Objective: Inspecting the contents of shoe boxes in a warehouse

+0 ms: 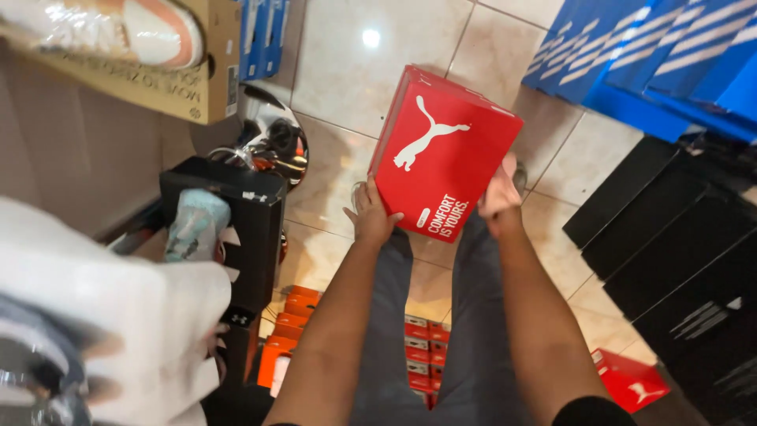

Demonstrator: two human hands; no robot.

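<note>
Both hands hold a red shoebox (441,150) up over the tiled floor (347,71), lid facing the camera: left hand (372,217) curled on the box's lower-left edge, right hand (500,193) pressed flat against its lower-right side. Blue boxes (631,55) and black boxes (670,237) stack at right; an open black box (252,229) with a wrapped shoe (195,225) sits at left.

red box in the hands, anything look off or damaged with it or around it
The red shoebox looks intact, lid shut, held tilted between the left hand and right hand. The odd spot is the open black box at left: pale stuffing paper bulges out of it.
</note>
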